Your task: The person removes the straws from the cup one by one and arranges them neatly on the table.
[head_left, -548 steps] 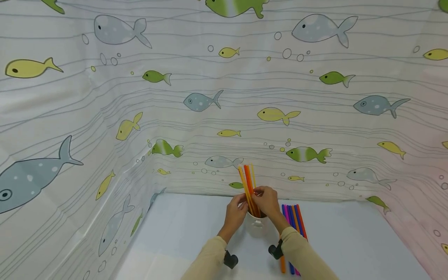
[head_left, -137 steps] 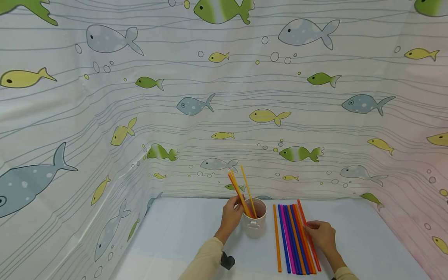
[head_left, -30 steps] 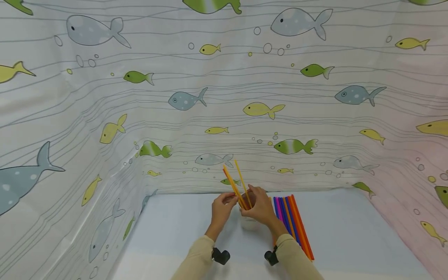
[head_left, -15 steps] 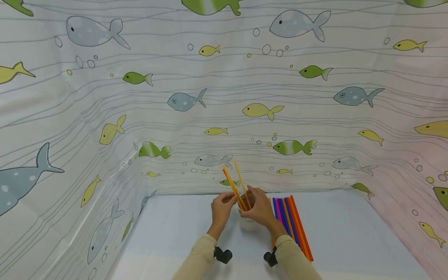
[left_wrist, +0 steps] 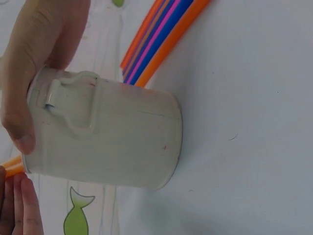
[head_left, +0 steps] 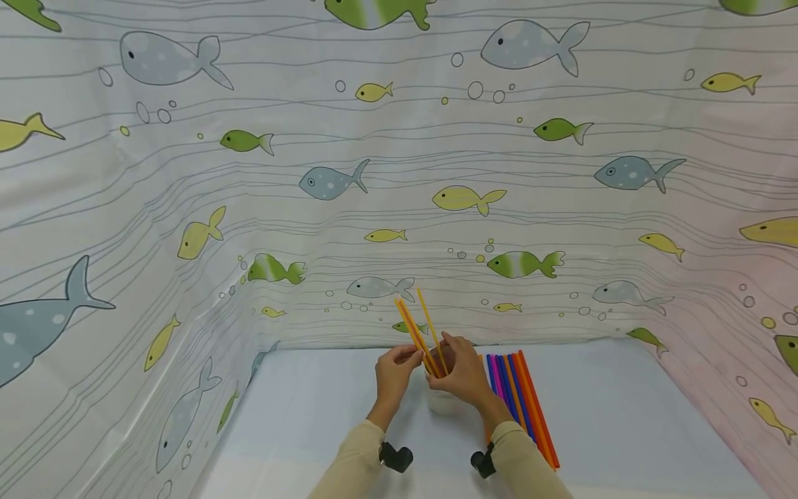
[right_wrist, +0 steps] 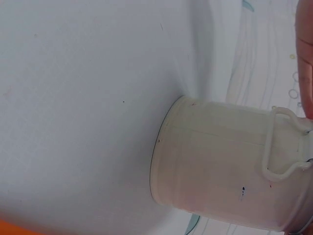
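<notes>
A white can (head_left: 442, 403) with wire clasps stands upright on the table. My right hand (head_left: 463, 374) grips its rim, thumb in front; the left wrist view shows that thumb lying along the can's lip. At the rim's left side, the fingertips of my left hand (head_left: 394, 380) pinch a few slim yellow and orange sticks (head_left: 411, 327), straw-like, leaning left out of the can. One separate yellow stick (head_left: 426, 310) leans in the can beside them. The lower ends are hidden inside. In the right wrist view the can (right_wrist: 215, 156) fills the lower right.
Right of the can lies a row of blue, magenta and orange sticks (head_left: 535, 409), partly hidden by my right forearm. A black camera (head_left: 397, 457) sits on each wrist. White table (head_left: 623, 416) stretches to both sides, and a fish-patterned curtain (head_left: 399, 208) encloses it.
Earlier, thicker orange sticks stood in the can; those are gone from it. At 4.6 s my right hand was at the row with a red stick. Since then it has moved left onto the can.
</notes>
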A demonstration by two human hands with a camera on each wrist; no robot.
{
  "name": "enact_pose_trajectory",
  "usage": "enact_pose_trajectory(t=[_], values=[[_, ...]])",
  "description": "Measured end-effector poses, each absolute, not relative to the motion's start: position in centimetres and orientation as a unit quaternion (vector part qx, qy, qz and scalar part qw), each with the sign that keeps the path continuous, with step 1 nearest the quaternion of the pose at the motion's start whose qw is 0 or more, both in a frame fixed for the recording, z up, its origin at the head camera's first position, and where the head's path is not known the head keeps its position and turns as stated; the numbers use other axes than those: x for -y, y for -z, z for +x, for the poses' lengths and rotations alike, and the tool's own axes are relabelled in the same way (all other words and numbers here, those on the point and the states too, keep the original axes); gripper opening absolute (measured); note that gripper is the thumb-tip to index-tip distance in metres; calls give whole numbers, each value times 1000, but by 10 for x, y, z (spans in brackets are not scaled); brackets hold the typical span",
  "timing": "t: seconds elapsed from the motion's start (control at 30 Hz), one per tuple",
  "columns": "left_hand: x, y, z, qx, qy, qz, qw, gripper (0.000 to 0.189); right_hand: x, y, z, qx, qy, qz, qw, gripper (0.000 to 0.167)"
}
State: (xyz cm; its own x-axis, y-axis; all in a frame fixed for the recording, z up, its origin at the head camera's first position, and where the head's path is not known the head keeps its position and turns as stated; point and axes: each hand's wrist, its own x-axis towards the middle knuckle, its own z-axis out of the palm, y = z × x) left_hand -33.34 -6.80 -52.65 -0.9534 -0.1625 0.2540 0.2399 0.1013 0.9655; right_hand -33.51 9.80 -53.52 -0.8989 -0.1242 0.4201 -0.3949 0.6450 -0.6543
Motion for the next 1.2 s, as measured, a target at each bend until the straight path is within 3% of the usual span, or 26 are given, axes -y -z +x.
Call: enact_pose_trajectory(t=[0.73,1.2], values=[[97,483,-331,692,676,-82,241,20,-96,533,-333,890,-407,128,159,100],[115,452,-327,654,715,-115,221,31,-101,534,-332,885,-403,159,170,94]])
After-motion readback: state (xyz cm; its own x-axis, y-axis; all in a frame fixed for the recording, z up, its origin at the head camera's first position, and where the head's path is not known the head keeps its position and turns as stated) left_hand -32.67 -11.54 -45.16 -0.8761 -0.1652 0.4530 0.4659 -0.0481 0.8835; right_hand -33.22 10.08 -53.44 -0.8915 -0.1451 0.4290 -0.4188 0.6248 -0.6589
